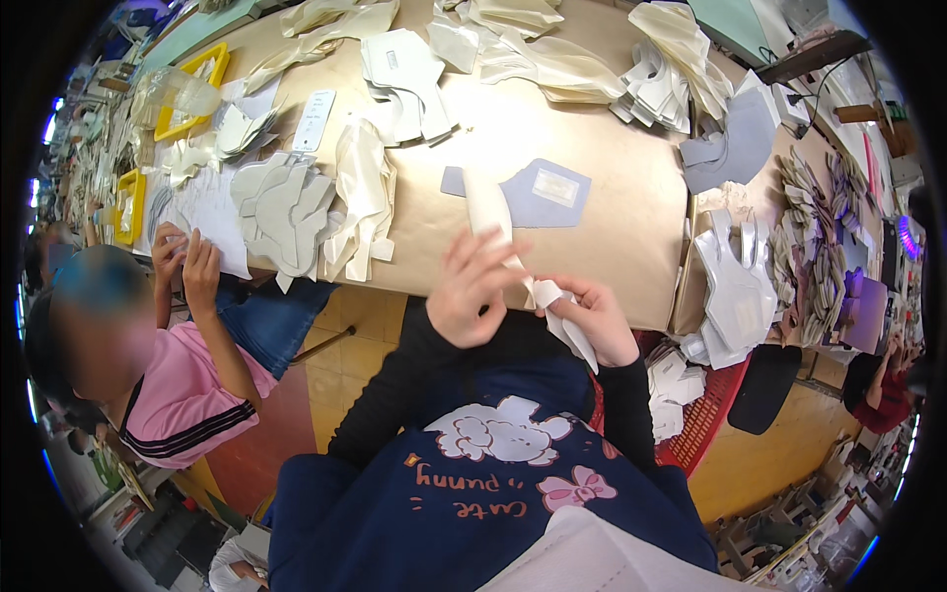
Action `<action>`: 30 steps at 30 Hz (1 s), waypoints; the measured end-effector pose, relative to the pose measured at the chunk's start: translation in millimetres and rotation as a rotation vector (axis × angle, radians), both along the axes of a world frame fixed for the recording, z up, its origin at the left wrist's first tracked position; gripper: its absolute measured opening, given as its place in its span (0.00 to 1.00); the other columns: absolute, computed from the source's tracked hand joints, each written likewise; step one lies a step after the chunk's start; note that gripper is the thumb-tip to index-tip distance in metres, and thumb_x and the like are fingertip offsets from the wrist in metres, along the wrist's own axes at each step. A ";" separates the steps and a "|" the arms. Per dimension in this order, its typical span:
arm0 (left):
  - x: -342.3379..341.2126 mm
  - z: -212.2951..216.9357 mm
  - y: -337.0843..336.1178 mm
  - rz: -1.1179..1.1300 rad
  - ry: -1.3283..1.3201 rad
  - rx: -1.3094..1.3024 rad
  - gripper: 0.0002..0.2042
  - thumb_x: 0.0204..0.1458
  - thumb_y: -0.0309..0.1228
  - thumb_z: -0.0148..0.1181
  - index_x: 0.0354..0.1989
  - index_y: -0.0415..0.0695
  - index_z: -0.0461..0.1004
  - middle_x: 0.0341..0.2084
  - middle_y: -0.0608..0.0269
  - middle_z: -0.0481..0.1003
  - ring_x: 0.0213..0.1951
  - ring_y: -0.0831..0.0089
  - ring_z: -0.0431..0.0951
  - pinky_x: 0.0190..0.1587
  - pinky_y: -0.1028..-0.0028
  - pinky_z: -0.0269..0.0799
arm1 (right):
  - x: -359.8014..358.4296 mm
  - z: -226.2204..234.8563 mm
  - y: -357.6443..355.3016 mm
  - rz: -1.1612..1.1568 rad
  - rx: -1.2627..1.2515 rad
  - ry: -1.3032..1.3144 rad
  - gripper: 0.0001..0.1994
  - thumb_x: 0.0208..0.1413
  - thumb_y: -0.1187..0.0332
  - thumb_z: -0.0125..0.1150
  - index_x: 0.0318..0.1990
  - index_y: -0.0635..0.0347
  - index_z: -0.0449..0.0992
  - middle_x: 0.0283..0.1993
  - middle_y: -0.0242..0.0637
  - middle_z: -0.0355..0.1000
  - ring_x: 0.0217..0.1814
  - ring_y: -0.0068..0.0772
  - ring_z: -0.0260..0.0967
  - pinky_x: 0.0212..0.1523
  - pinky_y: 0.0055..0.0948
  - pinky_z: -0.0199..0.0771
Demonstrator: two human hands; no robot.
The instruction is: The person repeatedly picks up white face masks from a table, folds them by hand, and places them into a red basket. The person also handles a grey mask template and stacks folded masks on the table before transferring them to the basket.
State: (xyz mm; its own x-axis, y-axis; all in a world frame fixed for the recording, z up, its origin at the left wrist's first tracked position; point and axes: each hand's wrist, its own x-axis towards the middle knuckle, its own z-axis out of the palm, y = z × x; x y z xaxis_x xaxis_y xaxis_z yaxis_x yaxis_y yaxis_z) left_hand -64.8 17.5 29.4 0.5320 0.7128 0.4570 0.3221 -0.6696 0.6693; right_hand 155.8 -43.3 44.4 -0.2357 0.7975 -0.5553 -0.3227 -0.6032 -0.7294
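Just beyond the table's near edge, my right hand (pixel 595 318) pinches a cream-white, curved flat piece (pixel 487 202), like a cut shoe part, by its near end. A white flap curls at those fingers and another white part hangs below them. My left hand (pixel 472 288) is raised close by on the left, its fingers spread and slightly blurred, partly overlapping the piece. The piece's far end lies over a blue-grey flat part (pixel 528 189) with a pale rectangular patch, on the brown-covered table (pixel 631 227).
Stacks of grey cut pieces (pixel 281 207), white pieces (pixel 404 79) and cream pieces (pixel 363 197) surround the work spot. Yellow baskets (pixel 128 205) stand at left. A person in pink (pixel 197 385) sits at my left. A red basket (pixel 710 405) is at my right.
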 end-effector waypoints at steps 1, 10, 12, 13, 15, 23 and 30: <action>-5.2 -0.2 7.5 0.048 0.234 -0.059 0.25 0.40 0.15 0.56 0.49 0.51 0.79 0.55 0.66 0.75 0.60 0.53 0.74 0.70 0.42 0.48 | -0.4 0.5 -1.2 -0.007 0.005 0.002 0.17 0.63 0.75 0.59 0.59 0.68 0.74 0.40 0.37 0.80 0.38 0.20 0.76 0.38 0.19 0.75; -58.0 8.8 56.8 0.325 -0.260 0.000 0.09 0.57 0.23 0.60 0.46 0.44 0.78 0.44 0.60 0.81 0.53 0.59 0.80 0.72 0.49 0.54 | 8.5 28.9 -8.1 -0.140 0.115 -0.262 0.13 0.58 0.76 0.65 0.50 0.70 0.79 0.31 0.39 0.79 0.32 0.24 0.77 0.33 0.19 0.73; -73.2 7.3 66.4 0.579 -0.712 -0.168 0.10 0.63 0.24 0.55 0.50 0.39 0.74 0.49 0.52 0.78 0.54 0.60 0.78 0.70 0.56 0.60 | 17.1 32.3 -9.1 -0.200 0.119 -0.306 0.11 0.58 0.75 0.65 0.47 0.70 0.80 0.32 0.39 0.79 0.32 0.23 0.77 0.33 0.20 0.74; -80.7 5.6 74.1 0.688 -0.903 -0.233 0.13 0.65 0.23 0.51 0.56 0.37 0.71 0.53 0.50 0.76 0.56 0.61 0.77 0.70 0.58 0.60 | 21.5 33.1 -9.6 -0.232 0.134 -0.311 0.10 0.59 0.75 0.65 0.46 0.70 0.81 0.32 0.39 0.79 0.32 0.23 0.77 0.34 0.20 0.74; -87.0 -2.0 86.4 0.768 -1.158 -0.275 0.16 0.66 0.23 0.49 0.61 0.36 0.64 0.59 0.48 0.71 0.61 0.61 0.72 0.69 0.60 0.61 | 29.0 33.2 -11.0 -0.252 0.147 -0.340 0.07 0.59 0.76 0.64 0.43 0.70 0.80 0.33 0.38 0.79 0.34 0.23 0.77 0.36 0.20 0.74; -67.4 -12.4 33.5 0.995 -1.092 -0.456 0.29 0.63 0.18 0.52 0.71 0.39 0.49 0.68 0.51 0.58 0.69 0.61 0.60 0.70 0.61 0.57 | 30.1 30.0 -12.6 -0.432 0.199 -0.390 0.09 0.62 0.76 0.61 0.48 0.71 0.77 0.38 0.39 0.78 0.35 0.22 0.73 0.39 0.21 0.71; -47.6 19.6 16.5 0.737 -0.350 0.139 0.20 0.54 0.16 0.58 0.57 0.37 0.69 0.61 0.50 0.68 0.64 0.58 0.67 0.66 0.57 0.59 | 31.7 34.5 -6.2 -0.456 0.190 -0.414 0.09 0.59 0.77 0.64 0.45 0.71 0.80 0.33 0.38 0.78 0.27 0.18 0.69 0.29 0.17 0.66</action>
State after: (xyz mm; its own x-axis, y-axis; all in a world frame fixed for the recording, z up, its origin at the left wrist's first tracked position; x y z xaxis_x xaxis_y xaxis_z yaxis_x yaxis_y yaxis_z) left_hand -112.4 34.0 49.0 -0.2397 0.7477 0.6192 0.4992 -0.4521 0.7392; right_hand 187.5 -49.5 78.9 0.3534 0.8607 -0.3666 -0.1852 -0.3197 -0.9292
